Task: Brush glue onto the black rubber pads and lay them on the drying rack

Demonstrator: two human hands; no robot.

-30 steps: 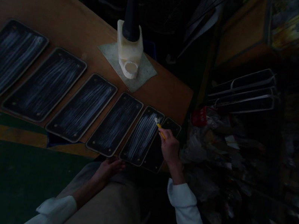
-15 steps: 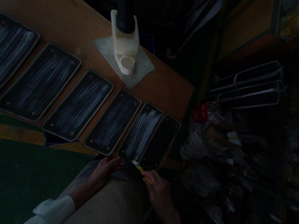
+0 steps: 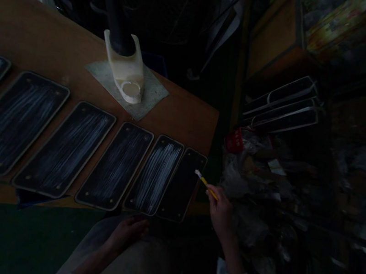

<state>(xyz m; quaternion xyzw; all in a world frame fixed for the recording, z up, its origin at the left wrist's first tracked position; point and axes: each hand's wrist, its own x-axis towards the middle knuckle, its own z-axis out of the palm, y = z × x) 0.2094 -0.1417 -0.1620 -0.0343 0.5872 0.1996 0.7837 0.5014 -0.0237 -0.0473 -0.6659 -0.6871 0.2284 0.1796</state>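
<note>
My right hand (image 3: 222, 210) is closed around a thin yellow-handled brush (image 3: 210, 189). Its white-coated bristles are over the upper right of the plain black panel (image 3: 180, 185) at the table's right end; whether they touch it is unclear. Beside that panel lies a black panel with bright white streaks (image 3: 154, 176). Farther left, several similar panels (image 3: 114, 165) carry fainter streaks. My left hand (image 3: 129, 232) rests near my lap, just below the table edge, its fingers loosely bent and apart with no object visible in them. Dim light blurs their detail.
A cream container with a cut-open top (image 3: 127, 70) stands on a grey sheet (image 3: 151, 92) on the brown table (image 3: 186, 114), with a dark cylindrical shape in it. To the right are strapped dark bundles (image 3: 285, 104), a red bag (image 3: 234, 140) and crumpled plastic (image 3: 235, 177).
My right hand has carried the brush up and right, from the streaked panel's lower edge to the plain panel's upper part. My left hand has drawn slightly back. The view has shifted.
</note>
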